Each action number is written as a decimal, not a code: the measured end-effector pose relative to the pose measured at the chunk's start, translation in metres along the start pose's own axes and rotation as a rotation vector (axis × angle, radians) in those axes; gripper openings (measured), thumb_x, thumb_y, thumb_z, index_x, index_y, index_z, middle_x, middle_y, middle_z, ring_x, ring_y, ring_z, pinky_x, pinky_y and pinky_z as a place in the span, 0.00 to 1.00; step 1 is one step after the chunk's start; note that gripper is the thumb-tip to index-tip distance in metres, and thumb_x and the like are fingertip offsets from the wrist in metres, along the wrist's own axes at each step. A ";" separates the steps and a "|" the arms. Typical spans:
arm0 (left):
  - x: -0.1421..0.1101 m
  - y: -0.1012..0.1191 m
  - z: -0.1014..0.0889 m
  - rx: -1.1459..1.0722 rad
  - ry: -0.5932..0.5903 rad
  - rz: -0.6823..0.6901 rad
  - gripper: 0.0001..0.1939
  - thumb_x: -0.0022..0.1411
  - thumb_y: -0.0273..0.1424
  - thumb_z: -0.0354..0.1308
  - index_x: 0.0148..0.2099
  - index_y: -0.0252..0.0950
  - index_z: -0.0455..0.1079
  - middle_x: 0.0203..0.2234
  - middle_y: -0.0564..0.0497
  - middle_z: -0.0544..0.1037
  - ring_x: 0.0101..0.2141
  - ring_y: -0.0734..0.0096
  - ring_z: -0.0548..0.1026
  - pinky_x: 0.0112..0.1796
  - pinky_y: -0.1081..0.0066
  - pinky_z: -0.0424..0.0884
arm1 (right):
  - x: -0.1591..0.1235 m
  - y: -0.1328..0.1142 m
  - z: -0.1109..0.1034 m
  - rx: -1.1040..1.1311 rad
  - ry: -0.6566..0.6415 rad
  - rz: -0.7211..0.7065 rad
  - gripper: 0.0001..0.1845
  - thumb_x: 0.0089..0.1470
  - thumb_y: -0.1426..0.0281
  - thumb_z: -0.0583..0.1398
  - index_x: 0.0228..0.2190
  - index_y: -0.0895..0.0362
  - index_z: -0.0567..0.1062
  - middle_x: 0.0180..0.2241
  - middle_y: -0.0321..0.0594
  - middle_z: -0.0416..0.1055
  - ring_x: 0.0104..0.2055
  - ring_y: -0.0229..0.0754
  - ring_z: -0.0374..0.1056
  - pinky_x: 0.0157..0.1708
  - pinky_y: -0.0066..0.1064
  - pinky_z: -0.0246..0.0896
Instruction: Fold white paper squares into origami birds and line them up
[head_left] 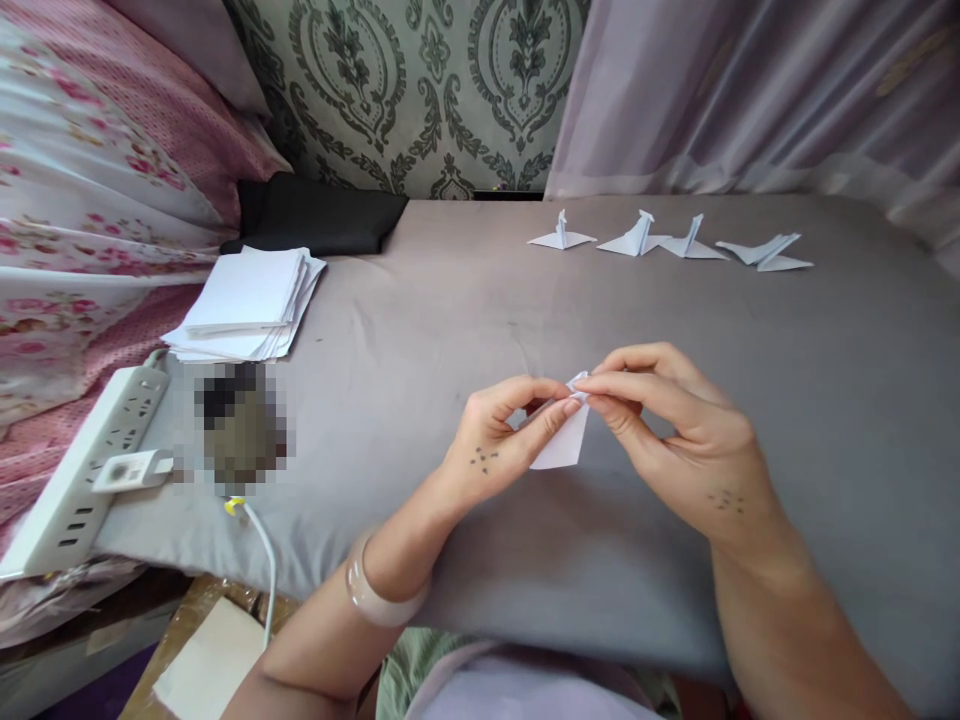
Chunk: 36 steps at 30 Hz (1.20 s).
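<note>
Between my two hands is a small piece of folded white paper (564, 440), held a little above the grey cloth. My left hand (504, 432) pinches its upper left side between thumb and fingers. With thumb and fingertips, my right hand (675, 425) grips the narrow folded tip at the upper right. The fingers hide part of the folds. Farther back stand several folded paper birds in a row, among them one at the left (561, 236) and one at the right end (766, 254).
At the left lies a stack of white paper sheets (244, 295), with a folded black cloth (322, 215) behind it. A white power strip (112, 450) with a plugged-in charger (133, 471) and a white cable (262, 560) runs along the left edge. A grey cloth (420, 300) covers the surface.
</note>
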<state>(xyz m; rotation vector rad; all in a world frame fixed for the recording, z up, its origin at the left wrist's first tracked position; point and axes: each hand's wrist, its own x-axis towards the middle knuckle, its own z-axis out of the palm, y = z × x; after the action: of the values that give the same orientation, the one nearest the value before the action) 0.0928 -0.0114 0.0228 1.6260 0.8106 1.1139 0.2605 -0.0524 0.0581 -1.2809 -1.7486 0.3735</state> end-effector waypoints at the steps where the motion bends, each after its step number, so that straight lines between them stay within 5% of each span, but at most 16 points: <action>1: 0.000 0.000 0.000 0.021 -0.015 0.013 0.09 0.62 0.35 0.61 0.39 0.36 0.77 0.29 0.50 0.79 0.29 0.75 0.72 0.32 0.74 0.70 | 0.000 0.001 -0.001 -0.021 -0.018 -0.012 0.11 0.58 0.74 0.59 0.40 0.47 0.78 0.39 0.38 0.70 0.37 0.38 0.68 0.35 0.33 0.66; 12: 0.002 0.001 -0.005 0.206 -0.103 0.133 0.08 0.64 0.33 0.58 0.38 0.35 0.75 0.28 0.49 0.78 0.29 0.75 0.73 0.33 0.74 0.68 | -0.001 0.007 -0.006 -0.171 -0.115 -0.080 0.08 0.59 0.73 0.58 0.39 0.51 0.75 0.36 0.38 0.68 0.32 0.35 0.65 0.31 0.30 0.61; 21: 0.002 -0.005 -0.007 0.397 -0.196 0.268 0.09 0.67 0.32 0.53 0.38 0.35 0.74 0.28 0.48 0.77 0.29 0.73 0.72 0.34 0.72 0.67 | -0.006 0.007 -0.007 -0.335 -0.246 0.017 0.08 0.61 0.70 0.55 0.32 0.53 0.74 0.34 0.38 0.71 0.31 0.37 0.65 0.29 0.31 0.58; 24: 0.002 -0.001 -0.006 0.291 -0.161 0.150 0.09 0.65 0.33 0.56 0.36 0.35 0.75 0.27 0.49 0.77 0.28 0.73 0.72 0.32 0.72 0.67 | -0.004 0.007 -0.003 -0.200 -0.185 0.074 0.09 0.61 0.68 0.56 0.32 0.52 0.76 0.33 0.37 0.71 0.31 0.36 0.66 0.28 0.31 0.60; 30: 0.003 0.009 -0.004 -0.254 0.034 -0.329 0.13 0.57 0.40 0.64 0.31 0.35 0.75 0.22 0.52 0.75 0.21 0.77 0.69 0.20 0.77 0.62 | 0.001 -0.004 0.003 0.096 0.175 0.287 0.09 0.60 0.63 0.58 0.36 0.49 0.78 0.31 0.36 0.73 0.25 0.35 0.65 0.25 0.29 0.63; 36: 0.004 0.011 -0.002 -0.391 0.053 -0.378 0.12 0.54 0.39 0.67 0.30 0.35 0.75 0.20 0.54 0.74 0.19 0.80 0.68 0.19 0.78 0.62 | -0.002 -0.009 0.012 0.140 0.162 0.278 0.05 0.56 0.65 0.62 0.30 0.50 0.77 0.30 0.36 0.74 0.31 0.38 0.68 0.29 0.32 0.65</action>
<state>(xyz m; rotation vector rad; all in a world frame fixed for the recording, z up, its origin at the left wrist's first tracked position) 0.0929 -0.0106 0.0347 1.0706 0.8318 0.9727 0.2457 -0.0546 0.0566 -1.4135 -1.3879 0.5260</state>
